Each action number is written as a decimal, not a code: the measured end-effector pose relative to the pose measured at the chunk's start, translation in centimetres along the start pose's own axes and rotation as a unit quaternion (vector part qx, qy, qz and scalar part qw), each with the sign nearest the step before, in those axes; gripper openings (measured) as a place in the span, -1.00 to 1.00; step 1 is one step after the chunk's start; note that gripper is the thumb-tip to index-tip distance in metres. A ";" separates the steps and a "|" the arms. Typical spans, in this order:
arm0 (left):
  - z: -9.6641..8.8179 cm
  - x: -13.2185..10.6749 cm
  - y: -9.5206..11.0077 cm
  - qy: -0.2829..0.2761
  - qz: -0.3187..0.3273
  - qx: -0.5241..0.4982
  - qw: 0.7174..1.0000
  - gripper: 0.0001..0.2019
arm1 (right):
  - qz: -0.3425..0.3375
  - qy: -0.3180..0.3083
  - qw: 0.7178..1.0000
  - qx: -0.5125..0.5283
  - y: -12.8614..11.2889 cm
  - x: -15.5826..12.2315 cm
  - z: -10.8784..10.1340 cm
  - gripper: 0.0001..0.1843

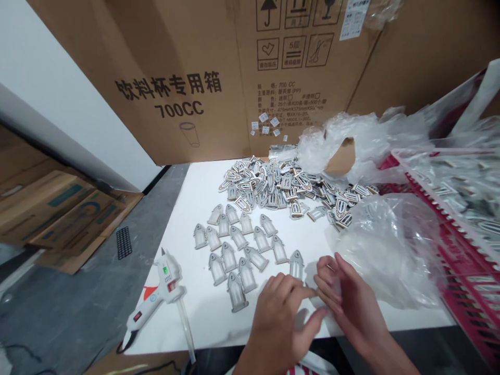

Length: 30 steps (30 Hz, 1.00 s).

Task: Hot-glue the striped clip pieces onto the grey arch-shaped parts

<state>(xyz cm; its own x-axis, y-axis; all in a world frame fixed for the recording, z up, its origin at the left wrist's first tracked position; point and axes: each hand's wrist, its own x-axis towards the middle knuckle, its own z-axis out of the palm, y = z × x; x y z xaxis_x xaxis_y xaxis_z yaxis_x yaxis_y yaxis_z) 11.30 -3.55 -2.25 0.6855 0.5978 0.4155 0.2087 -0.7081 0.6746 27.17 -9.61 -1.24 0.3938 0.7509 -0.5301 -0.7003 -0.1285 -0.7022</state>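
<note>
Grey, arched, window-shaped pieces with pale panels lie spread in loose rows on a white tabletop, the nearest one just beyond the fingers. The bare left hand and bare right hand are close together above the front edge, their fingers meeting or nearly so; I cannot tell whether they hold anything. Behind the rows sits a jumbled heap of similar grey pieces with dark-outlined openings. A white glue gun with a translucent stick lies at the left. Clear crumpled plastic bags rest beside a magenta slotted plastic basket at the right.
</note>
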 end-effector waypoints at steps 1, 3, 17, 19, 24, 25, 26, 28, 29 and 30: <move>0.3 -0.1 0.3 0.000 -0.001 -0.008 1.000 -0.81 | 0.022 -0.015 0.997 0.079 -0.2 0.0 0.4 -0.59; 0.8 -0.2 0.6 0.001 -0.012 -0.006 1.000 -0.82 | 0.046 -0.039 0.983 0.176 -0.3 0.1 1.0 -0.68; -0.3 0.9 -0.6 0.044 -0.208 -0.084 0.974 -0.88 | -0.020 -0.034 0.999 -0.009 2.6 -1.3 0.9 -0.64; -0.5 1.2 -0.6 0.035 -0.220 -0.092 0.971 -0.86 | -0.031 -0.039 0.996 -0.072 2.8 -1.3 0.6 -0.66; -0.4 1.3 -0.9 0.005 -0.210 -0.088 0.974 -0.85 | 0.000 -0.047 0.983 -0.177 2.8 -1.2 -0.1 -0.57; -0.4 1.2 -1.0 0.001 -0.204 -0.088 0.975 -0.85 | -0.002 -0.045 0.978 -0.205 2.6 -1.1 -0.3 -0.55; -0.4 1.1 -1.2 -0.001 -0.196 -0.085 0.977 -0.87 | -0.014 -0.043 0.971 -0.236 2.4 -1.0 -0.5 -0.54; -0.5 1.0 -1.5 -0.011 -0.159 -0.067 0.985 -0.92 | -0.077 -0.019 0.954 -0.290 2.0 -0.8 -1.1 -0.56; -0.5 1.0 -1.8 -0.021 -0.127 -0.043 0.991 -0.90 | -0.123 0.002 0.941 -0.316 1.8 -0.7 -1.4 -0.59; -0.5 0.9 -2.0 -0.033 -0.088 -0.008 0.996 -0.85 | -0.175 0.024 0.922 -0.344 1.6 -0.5 -1.8 -0.63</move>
<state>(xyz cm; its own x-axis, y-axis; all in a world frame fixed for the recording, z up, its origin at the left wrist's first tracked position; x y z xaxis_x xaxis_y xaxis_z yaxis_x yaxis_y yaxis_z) 11.15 -1.41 -2.94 0.6843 0.6853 0.2490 0.3194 -0.5887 0.7426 26.87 -11.36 -2.94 0.5619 0.7965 -0.2233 0.0120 -0.2778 -0.9606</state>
